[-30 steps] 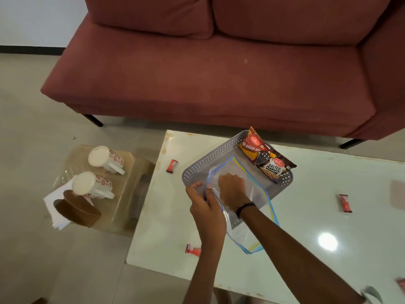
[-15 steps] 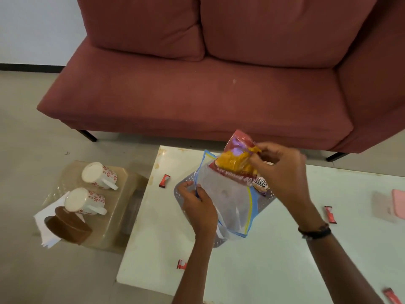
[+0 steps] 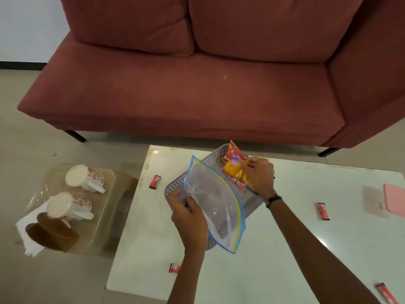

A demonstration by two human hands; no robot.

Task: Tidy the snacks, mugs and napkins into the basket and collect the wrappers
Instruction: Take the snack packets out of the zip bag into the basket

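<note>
Now, left hand curled tight on the clear zip bag edge, right hand pinching a red and yellow snack packet just past the bag's open top, both over the grey basket, red wrappers on the white table around both arms.

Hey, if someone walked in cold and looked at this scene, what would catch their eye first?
Probably the two hands over the grey basket on the white table: the left hand holds a clear zip bag while the right hand grips a red and yellow snack packet at the bag's mouth. Next, the big red sofa behind, and two floral mugs lying on a low stool at the left.
</note>
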